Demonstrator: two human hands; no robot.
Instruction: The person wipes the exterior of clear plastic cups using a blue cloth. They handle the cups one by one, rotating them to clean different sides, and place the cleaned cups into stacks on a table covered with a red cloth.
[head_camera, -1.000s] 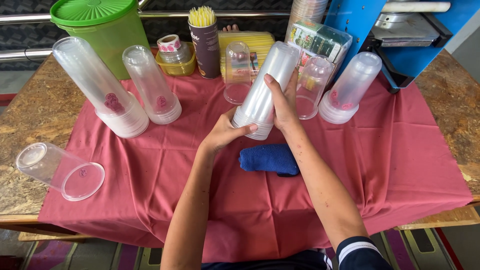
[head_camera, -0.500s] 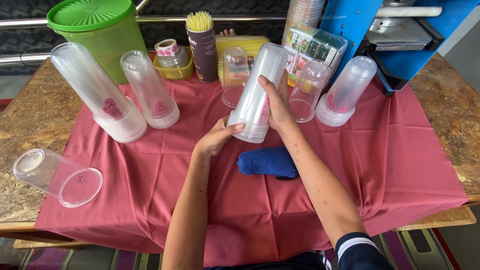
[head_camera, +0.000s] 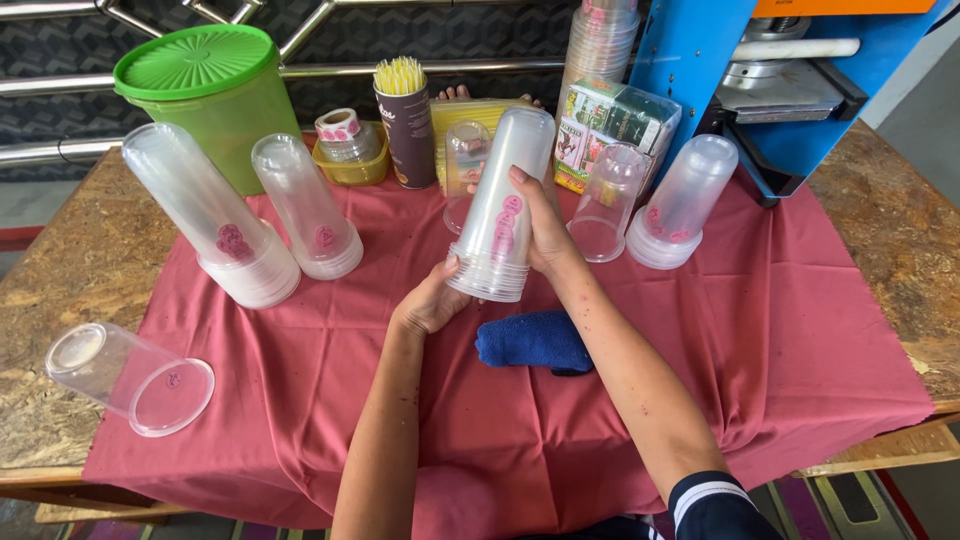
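Head view, places given from the red cloth (head_camera: 760, 330) spread over the wooden table (head_camera: 60, 290).

Above the cloth's middle: a stack of clear plastic cups (head_camera: 503, 205), upturned, rims down and toward the camera, lifted clear of the cloth. Left hand (head_camera: 432, 300) under the stack's lower rim, fingers curled up against the bottom edge. Right hand (head_camera: 545, 235) on the stack's right side, fingers closed round it, thumb laid along the front. Both clamped on the same stack.

Just below that, on the cloth's centre: a folded blue towel (head_camera: 532, 340), apart from both hands.

Toward the cloth's left: two tall cup stacks (head_camera: 215, 220) and (head_camera: 308, 208), standing rims down, leaning outward. Off the cloth's left edge: a single clear cup (head_camera: 125, 375) lying on its side.

Toward the cloth's right rear: a short cup stack (head_camera: 683, 200) and a lone upturned cup (head_camera: 605, 200). Behind the held stack: another lone cup (head_camera: 466, 165).

Along the cloth's back edge: a green lidded tub (head_camera: 215, 100), a brown cup of yellow straws (head_camera: 405, 120), a roll of stickers (head_camera: 340, 128) in a yellow dish, a packet box (head_camera: 610, 125). Past the right rear corner: a blue machine (head_camera: 760, 90).

Judging by the layout: several stacks already stood up on the cloth, one in hand and not set down, three loose cups not yet gathered into any stack.
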